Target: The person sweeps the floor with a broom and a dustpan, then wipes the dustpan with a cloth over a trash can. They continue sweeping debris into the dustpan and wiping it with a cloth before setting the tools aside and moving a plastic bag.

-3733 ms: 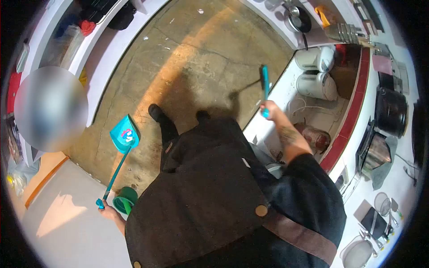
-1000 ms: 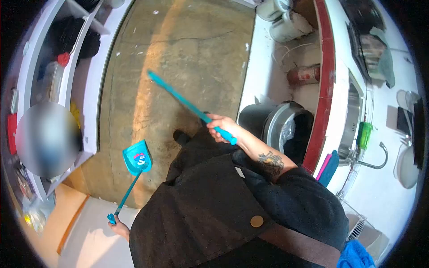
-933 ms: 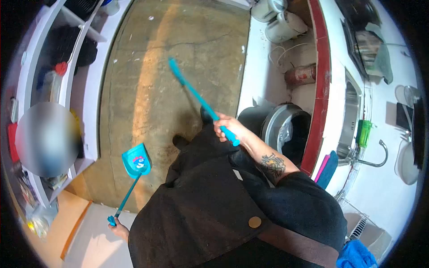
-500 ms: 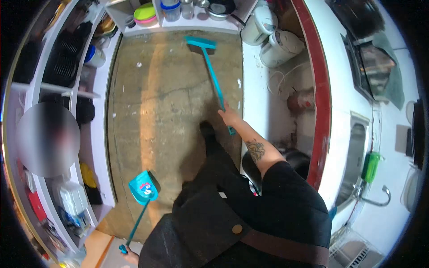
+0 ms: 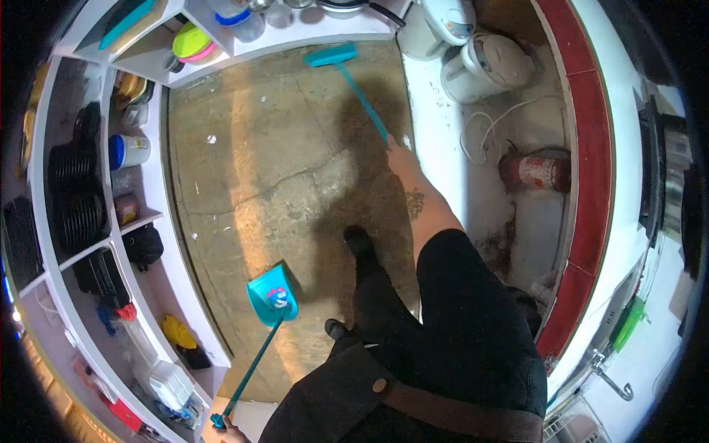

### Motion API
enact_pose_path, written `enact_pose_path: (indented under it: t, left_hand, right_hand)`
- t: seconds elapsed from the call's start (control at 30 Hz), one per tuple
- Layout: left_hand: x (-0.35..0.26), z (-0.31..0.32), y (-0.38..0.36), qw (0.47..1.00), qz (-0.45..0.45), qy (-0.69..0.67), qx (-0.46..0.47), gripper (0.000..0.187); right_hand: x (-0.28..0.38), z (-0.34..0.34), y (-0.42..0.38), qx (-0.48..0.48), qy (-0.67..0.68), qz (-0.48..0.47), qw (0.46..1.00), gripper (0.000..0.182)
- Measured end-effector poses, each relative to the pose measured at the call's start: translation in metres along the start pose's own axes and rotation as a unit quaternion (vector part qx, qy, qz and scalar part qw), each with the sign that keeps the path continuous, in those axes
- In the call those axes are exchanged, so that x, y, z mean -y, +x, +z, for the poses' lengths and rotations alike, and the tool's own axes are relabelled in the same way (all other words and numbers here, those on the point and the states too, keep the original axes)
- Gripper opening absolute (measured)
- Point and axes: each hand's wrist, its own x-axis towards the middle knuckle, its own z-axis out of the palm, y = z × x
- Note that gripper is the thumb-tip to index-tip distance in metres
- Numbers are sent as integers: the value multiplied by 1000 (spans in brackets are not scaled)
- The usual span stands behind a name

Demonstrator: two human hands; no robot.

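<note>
My right hand (image 5: 401,158) is closed round the handle of a teal broom (image 5: 363,97). Its head rests on the floor near the far shelf, bristle side hidden. At the lower left edge, my left hand (image 5: 234,433) grips the long dark-teal handle of a dustpan (image 5: 260,299). The pan lies low over the brown floor (image 5: 288,199), with some small pink and white bits or a printed picture in its middle. Small white scraps (image 5: 211,139) are scattered on the floor left of the broom.
White shelves (image 5: 166,251) with containers and black trays line the left side. More tubs and a pan (image 5: 346,7) sit on the far shelf. On the right are white electric kettles (image 5: 487,68), a red gas cylinder (image 5: 538,171) and a red-edged counter (image 5: 591,148).
My right arm has reached farther forward with the broom, whose head is now nearer the far shelf. The view has shifted forward, and the dustpan has moved slightly to the right.
</note>
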Motion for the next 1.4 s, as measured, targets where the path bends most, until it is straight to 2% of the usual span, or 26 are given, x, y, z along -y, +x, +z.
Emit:
enact_pose_path:
  t: [0.03, 0.1, 0.13, 0.17, 0.23, 0.27, 0.3, 0.33, 0.43, 0.5, 0.53, 0.63, 0.7, 0.83, 0.87, 0.93, 1.0, 1.03, 1.1, 1.13, 1.2, 1.33, 1.4]
  left_hand:
    - [-10, 5, 2, 1000, 5, 3, 3, 43]
    - [-31, 17, 9, 998, 20, -64, -14, 40]
    - [-107, 18, -23, 988, -17, 155, -15, 45]
    - [-119, 28, -23, 999, 1, 47, -23, 53]
    - [-116, 34, 8, 990, 79, 119, -7, 57]
    - [-139, 39, 3, 994, 78, 70, 15, 56]
    - [-171, 41, -8, 993, 81, 74, 42, 52]
    - [-171, 43, 3, 991, 93, 78, 47, 52]
    - [-183, 52, 38, 983, 139, 18, 121, 38]
    - [-200, 54, 44, 965, 229, 58, 113, 33]
    - [-186, 58, 72, 949, 295, 25, 108, 30]
    - [-197, 57, 96, 915, 383, 24, 128, 29]
    - [-208, 53, 90, 872, 467, -15, 147, 28]
    - [-188, 45, 148, 860, 464, 13, 213, 26]
    - [-189, 42, 144, 836, 505, -6, 213, 26]
    - [-193, 42, 153, 824, 529, 14, 204, 27]
    - [-193, 39, 144, 812, 550, 43, 189, 27]
    - [-191, 40, 138, 805, 558, 47, 195, 27]
    - [-189, 37, 120, 764, 618, 32, 185, 27]
    - [-177, 28, 100, 757, 624, 34, 190, 28]
    - [-167, 27, 91, 745, 639, 30, 190, 29]
    - [-138, 27, 80, 726, 663, 49, 177, 31]
    - [-115, 27, 78, 736, 655, 70, 155, 32]
  right_hand:
    - [-18, 7, 4, 1, 4, 6, 1000, 49]
    - [-50, 38, 6, -102, 78, 9, 992, 52]
    - [-57, 41, -7, -101, 83, 22, 991, 53]
    - [-64, 59, -14, -101, 90, 33, 990, 53]
    - [-76, 110, -21, -199, 42, 18, 979, 54]
    - [-70, 105, -44, -201, 47, 30, 978, 54]
    - [-56, 90, -75, -110, 127, 73, 983, 55]
    - [-45, 84, -103, -17, 207, 113, 972, 55]
    - [-37, 138, -151, -49, 241, 121, 962, 55]
    - [-30, 149, -196, 20, 308, 190, 932, 54]
    - [-30, 166, -215, 15, 318, 199, 927, 54]
    - [-32, 226, -281, -47, 305, 197, 931, 52]
    - [-32, 263, -327, -11, 331, 230, 915, 51]
    - [-30, 381, -435, -67, 382, 251, 887, 51]
    - [-29, 413, -464, -85, 387, 252, 883, 51]
    - [-26, 446, -516, -107, 393, 263, 875, 51]
    - [-15, 459, -579, -14, 443, 330, 834, 50]
    - [-7, 453, -610, -15, 448, 339, 827, 50]
    - [7, 444, -663, -1, 527, 368, 766, 48]
    - [-3, 462, -685, 0, 532, 373, 760, 48]
    - [-33, 489, -710, 1, 532, 297, 793, 48]
    - [-49, 506, -724, -35, 565, 315, 762, 48]
    - [-42, 509, -728, 53, 446, 325, 832, 48]
